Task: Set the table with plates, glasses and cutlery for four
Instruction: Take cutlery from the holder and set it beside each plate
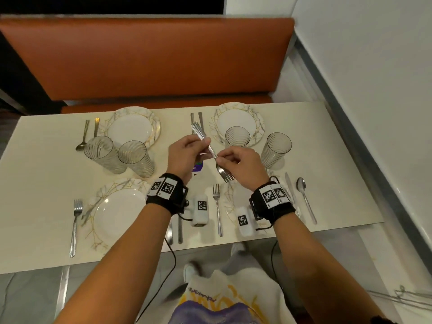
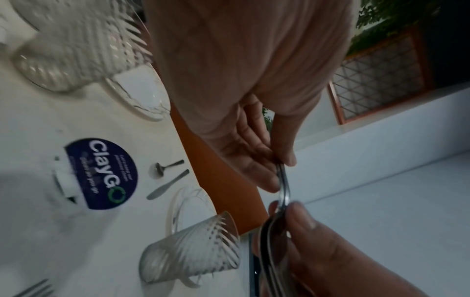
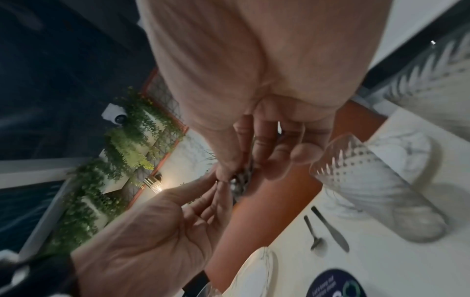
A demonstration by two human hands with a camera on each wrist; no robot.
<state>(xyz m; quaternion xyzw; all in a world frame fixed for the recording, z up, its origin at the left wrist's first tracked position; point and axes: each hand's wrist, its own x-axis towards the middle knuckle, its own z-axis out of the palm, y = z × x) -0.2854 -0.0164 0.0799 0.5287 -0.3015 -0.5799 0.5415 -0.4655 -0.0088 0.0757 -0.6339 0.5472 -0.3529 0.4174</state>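
Observation:
Above the table's middle both hands hold a steel fork (image 1: 225,176), perhaps two stacked, tines toward me. My left hand (image 1: 201,143) pinches the handle and my right hand (image 1: 218,159) pinches the neck by the tines. The left wrist view shows the left fingers (image 2: 264,176) on the fork's shaft (image 2: 283,193). Four white gold-veined plates lie on the table, such as the far left plate (image 1: 133,127) and the near left plate (image 1: 117,211). Of the ribbed glasses, two (image 1: 100,150) stand at the left, one (image 1: 237,136) on the far right plate (image 1: 236,118), one (image 1: 277,148) beside it.
Single forks (image 1: 76,220) (image 1: 217,206) lie left of the near plates; a knife (image 1: 289,188) and spoon (image 1: 304,195) lie at the near right. Spoon-and-knife pairs lie by both far plates. An orange bench (image 1: 145,59) backs the table, and a wall runs along the right.

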